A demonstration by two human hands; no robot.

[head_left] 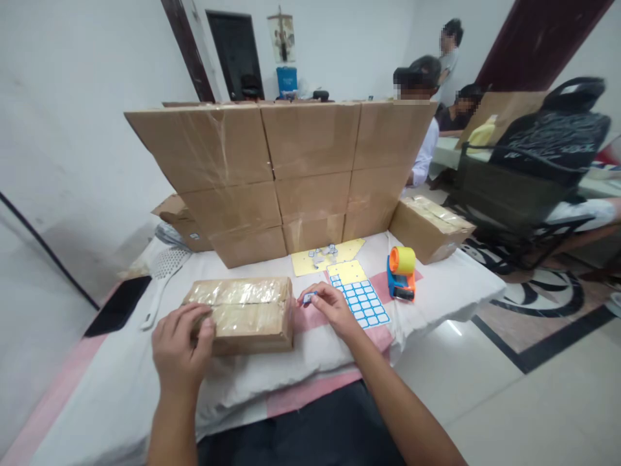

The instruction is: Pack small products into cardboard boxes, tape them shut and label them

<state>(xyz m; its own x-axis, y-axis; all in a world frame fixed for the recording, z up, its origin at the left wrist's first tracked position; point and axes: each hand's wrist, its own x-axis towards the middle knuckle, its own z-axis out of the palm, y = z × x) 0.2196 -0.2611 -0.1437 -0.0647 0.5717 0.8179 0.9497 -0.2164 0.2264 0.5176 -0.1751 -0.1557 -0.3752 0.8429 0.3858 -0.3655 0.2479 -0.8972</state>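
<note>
A small cardboard box [247, 312] sealed with clear tape lies on the cloth-covered table [436, 285] in front of me. My left hand [182, 346] rests on the box's near left corner with the fingers curled against it. My right hand [327, 307] is just right of the box and pinches a small blue-edged sticker [309, 297] between fingertips. A sheet of blue-edged labels [363, 301] lies right beside that hand, with yellow backing sheets [327, 257] behind it.
A wall of stacked cardboard boxes [291, 175] stands at the table's back. An orange and blue tape dispenser [402, 273] sits to the right, another taped box [431, 228] beyond it. A white swatter [162, 278] lies left. People sit at the back right by a chair [528, 175].
</note>
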